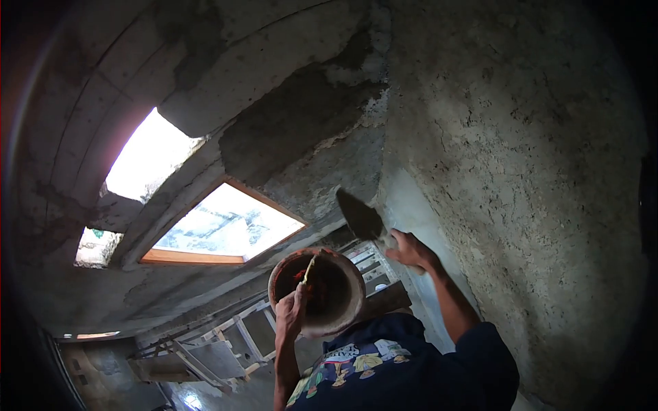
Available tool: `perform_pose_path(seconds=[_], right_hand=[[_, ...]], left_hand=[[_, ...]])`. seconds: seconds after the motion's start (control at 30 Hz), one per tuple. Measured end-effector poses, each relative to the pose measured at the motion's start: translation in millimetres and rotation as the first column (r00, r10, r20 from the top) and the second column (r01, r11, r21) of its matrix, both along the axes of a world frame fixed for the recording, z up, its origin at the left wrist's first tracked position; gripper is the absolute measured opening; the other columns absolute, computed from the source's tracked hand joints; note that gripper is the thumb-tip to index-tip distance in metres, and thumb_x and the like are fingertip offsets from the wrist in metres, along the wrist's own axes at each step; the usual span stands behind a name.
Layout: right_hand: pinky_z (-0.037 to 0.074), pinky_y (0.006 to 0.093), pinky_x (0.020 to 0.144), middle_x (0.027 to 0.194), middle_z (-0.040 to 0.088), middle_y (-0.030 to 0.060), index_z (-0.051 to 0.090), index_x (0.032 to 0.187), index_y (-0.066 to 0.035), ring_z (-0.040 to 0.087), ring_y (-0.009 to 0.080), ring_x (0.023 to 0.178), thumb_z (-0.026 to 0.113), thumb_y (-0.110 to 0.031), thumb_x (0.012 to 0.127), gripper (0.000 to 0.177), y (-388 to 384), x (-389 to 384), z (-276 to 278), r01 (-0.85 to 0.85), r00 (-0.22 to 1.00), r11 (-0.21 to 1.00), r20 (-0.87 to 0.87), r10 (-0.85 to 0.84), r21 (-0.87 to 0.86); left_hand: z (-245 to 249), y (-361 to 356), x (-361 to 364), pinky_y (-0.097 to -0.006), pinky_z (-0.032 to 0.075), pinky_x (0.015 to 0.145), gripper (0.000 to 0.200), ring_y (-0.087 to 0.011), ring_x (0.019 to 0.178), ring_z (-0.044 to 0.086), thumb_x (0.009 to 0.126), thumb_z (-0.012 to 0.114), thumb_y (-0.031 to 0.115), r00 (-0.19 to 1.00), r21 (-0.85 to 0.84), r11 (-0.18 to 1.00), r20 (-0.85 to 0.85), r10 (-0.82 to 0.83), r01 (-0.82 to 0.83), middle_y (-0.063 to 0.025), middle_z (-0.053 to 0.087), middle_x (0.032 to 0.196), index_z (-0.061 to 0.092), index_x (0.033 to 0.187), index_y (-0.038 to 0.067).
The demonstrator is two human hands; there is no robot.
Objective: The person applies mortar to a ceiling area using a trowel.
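Note:
My right hand [411, 251] is closed around the handle of a trowel [359, 215], whose dark pointed blade tilts up and to the left, near the corner of the walls. Lower and to the left, my left hand [290, 312] is closed at the near side of a round bucket [353, 291], on a pale yellowish handle [310, 270] that runs over the opening. The bucket's rim is caked with grey, and its inside is dark with a reddish patch. It stands out in front of my chest, its underside hidden.
A rough plastered wall [521, 198] rises close on my right. The wall ahead [301, 123] has darker, damp-looking patches. A wood-framed window [199, 255] and bright openings [147, 161] lie to the left. Below is wooden scaffolding or planking [205, 363].

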State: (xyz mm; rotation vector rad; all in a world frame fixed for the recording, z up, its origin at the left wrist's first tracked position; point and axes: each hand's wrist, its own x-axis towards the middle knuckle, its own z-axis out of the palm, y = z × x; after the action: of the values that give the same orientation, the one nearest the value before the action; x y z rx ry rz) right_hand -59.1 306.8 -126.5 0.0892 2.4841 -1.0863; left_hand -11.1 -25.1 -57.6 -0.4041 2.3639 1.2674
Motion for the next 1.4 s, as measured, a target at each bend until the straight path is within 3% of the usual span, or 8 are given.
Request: perform_pose_path(seconds=[0.2,0.37,0.4,0.43,0.67,1.07,1.13,1.4], right_hand=[[0.044,0.0422,0.092,0.115,0.06,0.0214,0.051,0.123,-0.005,0.056,0.0371,0.108,0.066,-0.041,0.076,0.061,12,53,79,-0.473,0.858,0.881,0.242,0.453,0.026],[0.04,0.0401,0.079,0.1,0.059,0.0081,0.058,0.106,-0.007,0.058,0.0239,0.092,0.061,-0.015,0.077,0.031,-49,82,24,-0.297,0.414,0.857,-0.752,0.513,0.421],[0.044,0.0376,0.076,0.099,0.061,0.0093,0.062,0.1,-0.005,0.061,0.0232,0.092,0.059,-0.013,0.078,0.024,-66,78,37,-0.273,0.318,0.765,-0.696,0.644,0.584],[0.049,0.0363,0.069,0.094,0.065,0.0112,0.067,0.095,-0.006,0.065,0.0225,0.086,0.057,-0.013,0.079,0.02,-113,57,28,-0.482,0.737,0.551,-0.026,0.676,0.682],[0.051,0.0329,0.06,0.081,0.067,0.0119,0.07,0.079,-0.008,0.068,0.0221,0.077,0.056,-0.015,0.08,0.015,-159,56,-17,-0.432,0.718,0.372,0.064,0.693,0.821],[0.046,0.0386,0.07,0.078,0.055,0.0091,0.053,0.077,-0.006,0.059,0.0249,0.077,0.056,-0.013,0.08,0.007,-126,73,-17,-0.557,0.43,0.688,-0.547,0.718,0.464],[0.048,0.0414,0.067,0.083,0.061,0.0121,0.059,0.076,-0.006,0.061,0.0341,0.076,0.064,-0.015,0.074,0.011,-127,55,-10,-0.744,0.623,0.644,-0.165,0.765,0.177],[0.046,0.0376,0.07,0.083,0.06,0.0112,0.058,0.089,-0.002,0.056,0.0213,0.082,0.062,-0.021,0.08,0.022,-148,74,-42,-0.425,0.9,0.783,-0.12,0.419,-0.454]], left_hand=[[1,6,4,-0.0275,0.033,0.049,0.05,-0.0075,0.055,0.038,0.1,0.04,0.039,0.995,0.21,0.976,-0.066,0.076,-0.061,0.0015,0.045,0.059,0.055,0.073,0.0],[14,12,10,-0.0248,0.035,0.052,0.048,-0.006,0.059,0.042,0.098,0.043,0.042,0.985,0.267,0.963,-0.15,0.086,-0.043,0.0021,0.047,0.062,0.053,0.071,0.003],[16,12,10,-0.0248,0.035,0.051,0.048,-0.0059,0.058,0.042,0.098,0.044,0.042,0.983,0.265,0.964,-0.162,0.081,-0.036,0.0023,0.046,0.061,0.051,0.069,0.004],[21,14,10,-0.0253,0.034,0.05,0.048,-0.0062,0.056,0.042,0.098,0.044,0.042,0.985,0.261,0.965,-0.156,0.078,-0.035,0.0029,0.045,0.06,0.05,0.068,0.005],[36,27,11,-0.0263,0.032,0.047,0.047,-0.0058,0.053,0.039,0.097,0.047,0.038,0.941,0.155,0.988,-0.337,0.044,0.01,0.0022,0.044,0.056,0.05,0.064,0.005],[55,42,24,-0.0196,0.02,0.036,0.037,-0.0001,0.041,0.03,0.096,0.052,0.031,0.921,0.555,0.823,-0.244,0.303,-0.124,0.0088,0.034,0.053,0.048,0.065,0.012],[49,47,30,-0.0194,0.021,0.038,0.036,-0.0001,0.043,0.032,0.096,0.051,0.031,0.92,0.556,0.829,-0.293,0.259,-0.056,0.0087,0.036,0.055,0.049,0.066,0.011],[54,84,66,-0.0331,0.034,0.044,0.034,-0.0153,0.044,0.042,0.095,0.051,0.021,0.844,0.26,0.949,-0.536,-0.011,0.177,-0.0103,0.038,0.053,0.047,0.068,0.0]])
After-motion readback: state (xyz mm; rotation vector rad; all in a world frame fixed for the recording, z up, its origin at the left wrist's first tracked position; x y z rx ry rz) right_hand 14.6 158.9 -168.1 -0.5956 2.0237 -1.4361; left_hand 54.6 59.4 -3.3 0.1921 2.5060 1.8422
